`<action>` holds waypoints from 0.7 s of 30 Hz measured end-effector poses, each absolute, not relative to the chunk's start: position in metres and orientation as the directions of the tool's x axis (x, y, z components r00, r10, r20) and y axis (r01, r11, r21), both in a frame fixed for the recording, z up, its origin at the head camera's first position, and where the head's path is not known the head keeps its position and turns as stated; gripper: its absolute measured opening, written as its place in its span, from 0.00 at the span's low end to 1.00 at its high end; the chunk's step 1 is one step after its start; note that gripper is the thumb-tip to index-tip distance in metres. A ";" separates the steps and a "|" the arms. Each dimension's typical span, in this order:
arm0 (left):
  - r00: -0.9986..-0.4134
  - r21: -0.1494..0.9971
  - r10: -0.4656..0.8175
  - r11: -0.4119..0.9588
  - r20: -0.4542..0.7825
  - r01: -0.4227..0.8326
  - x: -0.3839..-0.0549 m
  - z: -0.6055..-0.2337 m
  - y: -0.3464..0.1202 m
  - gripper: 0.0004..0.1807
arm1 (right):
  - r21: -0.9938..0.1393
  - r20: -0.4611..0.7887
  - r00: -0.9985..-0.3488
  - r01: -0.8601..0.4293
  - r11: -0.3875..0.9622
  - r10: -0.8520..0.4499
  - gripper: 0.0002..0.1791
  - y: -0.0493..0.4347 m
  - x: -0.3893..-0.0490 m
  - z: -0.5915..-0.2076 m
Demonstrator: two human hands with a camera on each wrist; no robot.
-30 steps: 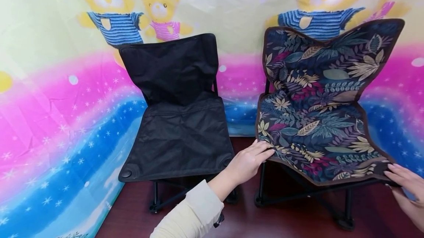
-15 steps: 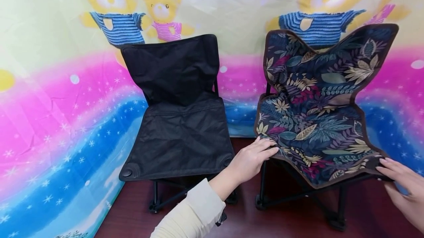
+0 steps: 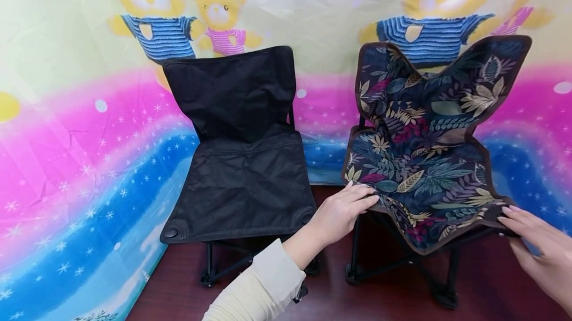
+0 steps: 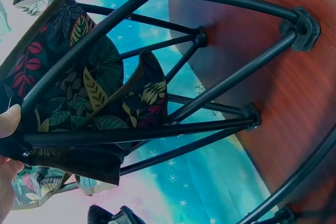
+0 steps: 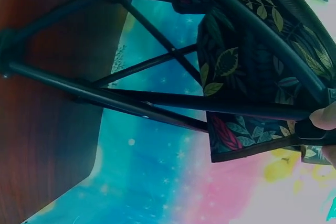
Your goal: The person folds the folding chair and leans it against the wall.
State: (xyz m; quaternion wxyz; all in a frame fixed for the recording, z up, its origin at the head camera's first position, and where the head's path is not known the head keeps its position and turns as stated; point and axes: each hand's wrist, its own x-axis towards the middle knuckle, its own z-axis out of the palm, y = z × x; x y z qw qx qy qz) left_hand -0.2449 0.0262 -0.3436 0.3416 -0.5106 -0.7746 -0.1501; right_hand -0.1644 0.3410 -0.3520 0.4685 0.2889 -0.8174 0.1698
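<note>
A folding chair with dark leaf-patterned fabric (image 3: 420, 162) stands at the right in the head view. Its seat sags in the middle, and the backrest's top edge dips in a V. My left hand (image 3: 341, 214) grips the seat's near left corner, fingers on top. At the near right corner my right hand (image 3: 538, 249) holds the black corner piece (image 3: 496, 214). In the left wrist view the thumb (image 4: 10, 120) presses the corner where black tubes (image 4: 142, 136) meet. The right wrist view has the other thumb (image 5: 324, 117) on its corner joint (image 5: 310, 129).
A plain black folding chair (image 3: 243, 187) stands unfolded to the left. Behind both chairs hangs a cloth backdrop (image 3: 321, 18) with printed bears. The dark red surface (image 3: 330, 296) lies under the chair feet (image 3: 444, 296).
My right hand has moved left with its corner, and the left hand slightly right. The patterned chair has narrowed; its seat and backrest sag more, and its near right foot has shifted left.
</note>
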 end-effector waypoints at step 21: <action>-0.256 -0.095 0.678 0.434 0.689 0.896 -0.244 -0.331 0.030 0.15 | 0.021 0.864 -0.386 -0.613 0.790 -0.323 0.34 0.324 -0.172 -0.336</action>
